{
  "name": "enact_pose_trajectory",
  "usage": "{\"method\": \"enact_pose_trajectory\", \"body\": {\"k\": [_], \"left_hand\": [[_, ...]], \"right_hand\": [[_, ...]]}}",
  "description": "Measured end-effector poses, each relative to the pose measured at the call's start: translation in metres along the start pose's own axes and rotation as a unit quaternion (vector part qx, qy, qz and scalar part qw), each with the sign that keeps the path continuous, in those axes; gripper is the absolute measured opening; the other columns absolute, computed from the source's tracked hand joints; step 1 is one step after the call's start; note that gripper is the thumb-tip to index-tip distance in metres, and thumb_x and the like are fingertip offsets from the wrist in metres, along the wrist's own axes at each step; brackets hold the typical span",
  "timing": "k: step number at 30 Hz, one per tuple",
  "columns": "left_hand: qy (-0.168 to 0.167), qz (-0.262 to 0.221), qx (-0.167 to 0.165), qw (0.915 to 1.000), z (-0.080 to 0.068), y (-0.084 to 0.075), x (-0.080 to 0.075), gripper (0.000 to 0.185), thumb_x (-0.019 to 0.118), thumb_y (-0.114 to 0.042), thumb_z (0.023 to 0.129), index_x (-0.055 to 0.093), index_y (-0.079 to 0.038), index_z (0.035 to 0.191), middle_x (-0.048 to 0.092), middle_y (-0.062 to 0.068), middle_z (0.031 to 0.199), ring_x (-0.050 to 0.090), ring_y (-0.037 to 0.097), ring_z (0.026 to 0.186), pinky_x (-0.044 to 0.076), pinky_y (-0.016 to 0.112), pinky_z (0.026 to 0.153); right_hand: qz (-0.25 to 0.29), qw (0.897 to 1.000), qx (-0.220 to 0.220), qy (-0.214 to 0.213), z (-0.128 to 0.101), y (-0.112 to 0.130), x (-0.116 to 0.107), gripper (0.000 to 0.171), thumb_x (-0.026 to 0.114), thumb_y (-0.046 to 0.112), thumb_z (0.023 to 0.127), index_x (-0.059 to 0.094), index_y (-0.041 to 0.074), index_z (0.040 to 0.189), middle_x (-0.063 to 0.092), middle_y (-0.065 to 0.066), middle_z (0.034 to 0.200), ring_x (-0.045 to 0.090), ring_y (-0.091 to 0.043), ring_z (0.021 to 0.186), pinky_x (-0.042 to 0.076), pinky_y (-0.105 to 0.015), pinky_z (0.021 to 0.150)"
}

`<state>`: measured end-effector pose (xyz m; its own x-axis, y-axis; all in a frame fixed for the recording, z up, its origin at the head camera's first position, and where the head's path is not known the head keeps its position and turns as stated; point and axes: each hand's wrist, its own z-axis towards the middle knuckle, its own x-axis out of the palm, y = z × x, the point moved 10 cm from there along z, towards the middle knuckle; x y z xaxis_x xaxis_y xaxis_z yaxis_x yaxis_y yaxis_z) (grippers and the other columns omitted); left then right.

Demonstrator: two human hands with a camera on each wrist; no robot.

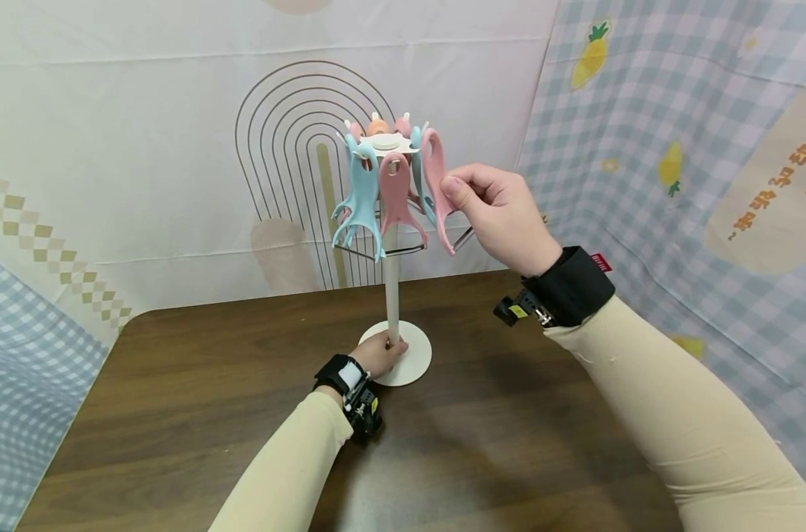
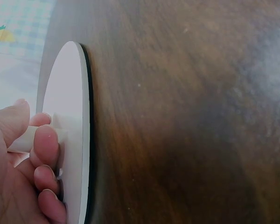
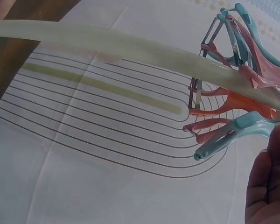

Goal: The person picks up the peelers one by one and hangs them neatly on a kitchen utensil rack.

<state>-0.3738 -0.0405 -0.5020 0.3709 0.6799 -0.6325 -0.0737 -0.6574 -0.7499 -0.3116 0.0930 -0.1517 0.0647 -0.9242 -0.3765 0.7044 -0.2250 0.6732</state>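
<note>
It looked like a staged recording corner, not a real room: printed cloth backdrops (image 1: 176, 148) hung around a dark wooden table (image 1: 176, 414).

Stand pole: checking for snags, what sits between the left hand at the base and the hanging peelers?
Only bare pole between left hand and peelers, in the head view.

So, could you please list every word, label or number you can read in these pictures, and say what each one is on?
Orange characters on the checked backdrop cloth at the right: print too blurred and tilted to read.
Red tag on the black wrist strap by the right hand: marks too small to read.
Yellow label on the left wrist camera: unreadable.
Stand, peelers, table: no text.
</note>
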Motion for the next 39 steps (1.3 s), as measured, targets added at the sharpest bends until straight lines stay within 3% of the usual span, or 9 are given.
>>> {"method": "enact_pose_trajectory", "body": {"k": [12,19,26,33,39], "left_hand": [[0.0,0.004,-0.004,1.0,0.001,0.003,0.002,0.023,0.052,-0.029,0.102,0.058,-0.007,0.102,0.055,0.004,0.072,0.053,0.016,0.066,0.042,0.028,0.06],[0.001,0.001,0.001,1.0,-0.004,-0.004,-0.001,0.021,0.051,-0.028,0.102,0.057,-0.007,0.1,0.055,0.003,0.071,0.053,0.015,0.066,0.043,0.029,0.061],[0.001,0.008,-0.013,0.9999,-0.009,-0.007,-0.003,0.024,0.051,-0.029,0.102,0.057,-0.006,0.103,0.056,0.004,0.074,0.054,0.016,0.068,0.043,0.029,0.062],[0.001,0.01,-0.018,0.9998,-0.011,-0.007,-0.003,0.024,0.051,-0.029,0.102,0.058,-0.007,0.104,0.056,0.004,0.075,0.054,0.015,0.069,0.043,0.028,0.062],[0.001,0.009,-0.021,0.9997,-0.011,-0.006,-0.003,0.024,0.051,-0.03,0.102,0.057,-0.007,0.103,0.056,0.004,0.075,0.054,0.015,0.069,0.042,0.028,0.061]], "right_hand": [[-0.009,1.0,0.018,0.005,-0.002,-0.002,0.005,0.019,0.056,0.006,0.098,0.067,-0.009,0.101,0.066,-0.007,0.08,0.056,-0.019,0.073,0.036,-0.027,0.059],[-0.017,1.0,0.02,0.002,-0.002,-0.005,0.007,0.018,0.056,0.007,0.098,0.067,-0.008,0.1,0.067,-0.007,0.081,0.058,-0.02,0.073,0.039,-0.026,0.06],[-0.037,0.999,0.0,-0.007,0.001,-0.025,0.008,0.016,0.059,0.013,0.097,0.07,0.001,0.098,0.066,-0.005,0.083,0.055,-0.016,0.07,0.037,-0.027,0.058],[-0.064,0.998,0.009,-0.014,-0.003,-0.002,0.012,0.015,0.059,0.007,0.097,0.068,-0.005,0.096,0.066,-0.013,0.083,0.057,-0.019,0.075,0.038,-0.028,0.062],[-0.056,0.998,0.003,-0.033,-0.007,0.001,0.009,0.012,0.063,0.005,0.094,0.069,-0.006,0.095,0.066,-0.014,0.083,0.058,-0.025,0.076,0.04,-0.027,0.066]]}}
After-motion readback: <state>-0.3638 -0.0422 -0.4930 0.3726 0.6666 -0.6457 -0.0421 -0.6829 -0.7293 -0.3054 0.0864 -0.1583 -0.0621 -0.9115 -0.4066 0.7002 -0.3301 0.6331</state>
